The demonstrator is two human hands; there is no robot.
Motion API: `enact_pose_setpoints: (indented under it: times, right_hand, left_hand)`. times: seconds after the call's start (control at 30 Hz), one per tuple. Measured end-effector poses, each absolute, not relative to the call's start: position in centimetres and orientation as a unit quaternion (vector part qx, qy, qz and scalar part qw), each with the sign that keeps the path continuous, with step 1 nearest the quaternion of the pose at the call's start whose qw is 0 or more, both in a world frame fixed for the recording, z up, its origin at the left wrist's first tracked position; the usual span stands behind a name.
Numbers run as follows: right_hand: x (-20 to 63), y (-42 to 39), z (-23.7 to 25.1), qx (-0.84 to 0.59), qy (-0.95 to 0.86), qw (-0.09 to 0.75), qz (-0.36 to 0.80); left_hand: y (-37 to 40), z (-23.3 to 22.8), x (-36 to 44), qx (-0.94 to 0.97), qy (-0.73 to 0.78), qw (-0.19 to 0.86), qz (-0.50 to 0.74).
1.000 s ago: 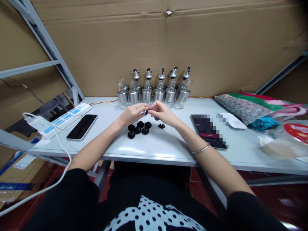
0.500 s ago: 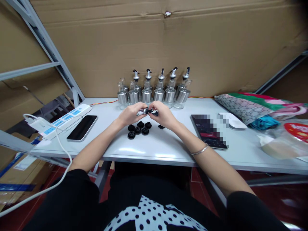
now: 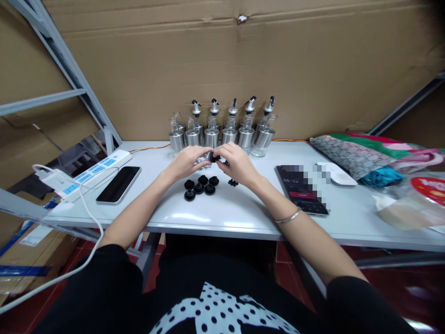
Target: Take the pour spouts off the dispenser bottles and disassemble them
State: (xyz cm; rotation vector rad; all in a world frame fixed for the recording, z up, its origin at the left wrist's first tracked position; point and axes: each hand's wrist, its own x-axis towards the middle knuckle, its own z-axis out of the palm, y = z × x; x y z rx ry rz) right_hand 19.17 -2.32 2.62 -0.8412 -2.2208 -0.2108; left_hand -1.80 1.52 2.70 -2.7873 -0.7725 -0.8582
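Observation:
Over the middle of the table, my left hand (image 3: 186, 162) and my right hand (image 3: 238, 164) meet on a black and silver pourer spout (image 3: 212, 157). The left fingers pinch its silver end, while the right fingers close around the black end and partly cover it. Just below the hands, several round black stoppers (image 3: 199, 188) lie in a cluster. A few tiny black pieces (image 3: 232, 182) sit under my right hand. Beyond the hands stands a row of glass bottles with steel sleeves (image 3: 212, 138), their necks uncapped. Bottles behind them carry pourer spouts (image 3: 214, 109).
On the left lie a dark phone (image 3: 119, 184) and a white power strip (image 3: 95, 171) with a cable. To the right are another phone (image 3: 301, 190), a white device (image 3: 337, 175), a colourful bag (image 3: 368, 155) and a tape roll (image 3: 413, 202). Cardboard (image 3: 239, 60) closes the back.
The pourer spout has turned slightly in my fingers. My right hand has lifted a little and covers more of its black end.

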Motion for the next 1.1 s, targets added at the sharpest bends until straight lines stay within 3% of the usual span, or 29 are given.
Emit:
enact_pose_setpoints:
  times: [0.4, 1.1]
  right_hand:
    - [20.2, -1.9, 2.7, -0.349, -0.854, 0.381, -0.068]
    - [20.0, -1.8, 2.2, -0.382, -0.862, 0.326, -0.074]
  left_hand:
    - [4.6, 0.6, -3.9, -0.887, -0.393, 0.050, -0.237]
    - [4.5, -1.6, -3.0, -0.891, -0.415, -0.036, -0.180]
